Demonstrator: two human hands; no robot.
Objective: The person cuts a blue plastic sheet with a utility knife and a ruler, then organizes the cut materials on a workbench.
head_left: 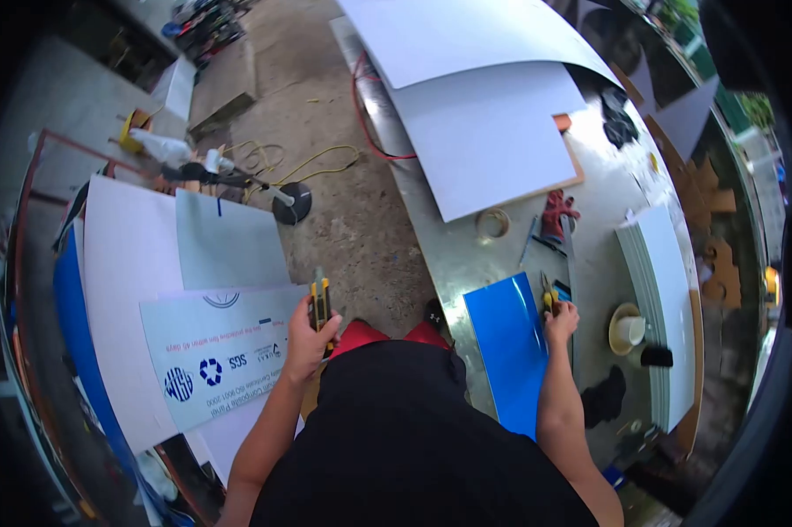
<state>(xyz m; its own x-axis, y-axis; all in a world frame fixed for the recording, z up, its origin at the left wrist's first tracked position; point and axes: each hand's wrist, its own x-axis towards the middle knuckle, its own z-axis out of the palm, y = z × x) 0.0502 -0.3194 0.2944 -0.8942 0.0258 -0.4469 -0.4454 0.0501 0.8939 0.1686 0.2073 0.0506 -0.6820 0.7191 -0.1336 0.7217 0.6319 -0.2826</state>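
Observation:
My left hand (310,341) is closed around a yellow-and-black utility knife (320,300), held upright beside the printed panel. Over the metal table, the fingers of my right hand (561,323) are closed on a small yellow-and-black hand tool (549,295); its exact kind is too small to make out. A glossy blue panel (506,347) lies just left of that hand. Close by are a long metal straightedge (572,263), a dark red glove (557,213) and a thin pen-like stick (528,241).
White sheets (492,140) cover the far end of the metal table (453,272), near a tape roll (493,223). At right stand stacked panels (664,299) and a white cup (629,330). Printed panels (224,351) lie left. A fan-like stand (291,203) and yellow cord (321,158) occupy the floor.

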